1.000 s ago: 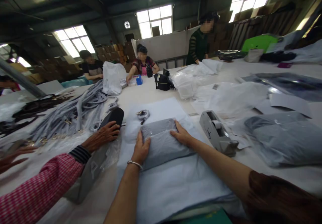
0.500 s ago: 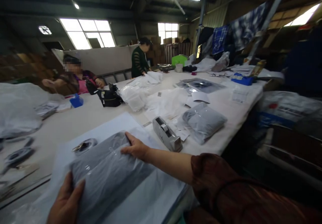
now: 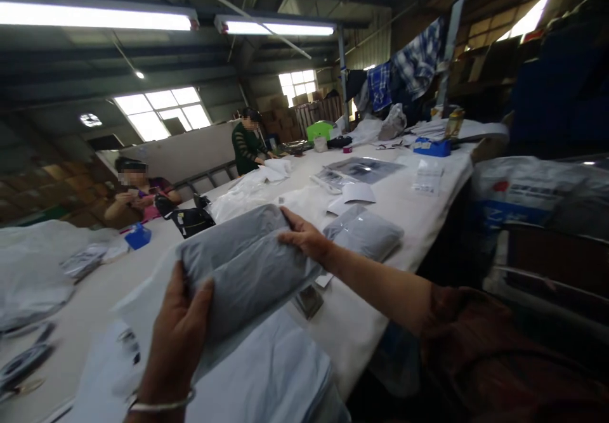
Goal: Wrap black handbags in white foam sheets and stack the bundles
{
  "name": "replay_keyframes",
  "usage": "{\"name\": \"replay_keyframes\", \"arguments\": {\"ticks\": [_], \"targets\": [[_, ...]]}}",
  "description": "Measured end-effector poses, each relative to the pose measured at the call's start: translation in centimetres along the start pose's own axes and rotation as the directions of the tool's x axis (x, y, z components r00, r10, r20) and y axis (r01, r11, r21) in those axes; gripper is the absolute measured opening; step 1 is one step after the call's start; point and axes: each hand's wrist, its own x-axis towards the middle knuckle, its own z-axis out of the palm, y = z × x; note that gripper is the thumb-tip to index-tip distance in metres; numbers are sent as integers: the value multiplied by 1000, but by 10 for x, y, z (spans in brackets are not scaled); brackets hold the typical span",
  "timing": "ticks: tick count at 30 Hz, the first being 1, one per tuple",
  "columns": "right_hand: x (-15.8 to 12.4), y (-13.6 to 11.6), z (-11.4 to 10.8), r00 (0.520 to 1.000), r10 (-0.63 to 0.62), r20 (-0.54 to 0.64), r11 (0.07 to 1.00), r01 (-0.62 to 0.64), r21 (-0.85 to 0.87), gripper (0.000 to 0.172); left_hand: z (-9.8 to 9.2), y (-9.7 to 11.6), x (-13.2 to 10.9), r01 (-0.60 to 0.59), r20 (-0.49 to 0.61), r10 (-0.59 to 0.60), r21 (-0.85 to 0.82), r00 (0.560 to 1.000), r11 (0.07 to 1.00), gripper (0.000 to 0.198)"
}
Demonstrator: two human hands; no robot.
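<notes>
A grey parcel (image 3: 252, 271) wrapped in thin plastic is held up above the table by both hands. My left hand (image 3: 183, 321), with a bangle at the wrist, grips its near left end, thumb on top. At the far right end, my right hand (image 3: 304, 236) has its thumb and fingers closed over the edge. Below the parcel lies a stack of pale blue-white bags (image 3: 266, 372). A tape dispenser (image 3: 309, 301) is mostly hidden behind the parcel. Another grey wrapped parcel (image 3: 368, 231) rests on the table just past my right hand.
Across the white table (image 3: 413, 220) lie clear plastic sheets (image 3: 356, 172), a blue dispenser (image 3: 137, 236), a black bag (image 3: 193, 220) and a white plastic heap (image 3: 33, 271). Two people, one in a dark green top (image 3: 245, 147), are at the far side. Sacks (image 3: 518, 188) stand right of the table edge.
Both hands have lifted the grey parcel off the pale bags, up and to the right. It now covers most of the tape dispenser. The camera view has tilted upward.
</notes>
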Motion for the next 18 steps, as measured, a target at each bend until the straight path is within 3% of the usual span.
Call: {"name": "replay_keyframes", "arguments": {"ticks": [3,7,10,14,18], "targets": [[-2,-43,-78,998,-42,-53,982,31,-188,89,69,56,19,-47,57,60,-198,997,979,78],[-9,-86,-180,989,-66,-135,865,-10,-502,71,168,114,31,-48,150,115,-393,982,918,75],[-19,-101,-241,987,-29,-161,850,-61,-523,70,233,142,26,32,202,67,-451,977,892,75],[-31,-87,-303,979,34,-199,840,-136,-526,73,297,153,10,115,289,10,-413,957,903,78],[-36,-43,-347,958,123,-260,776,-256,-576,79,333,139,0,145,350,-27,-314,936,938,83]]}}
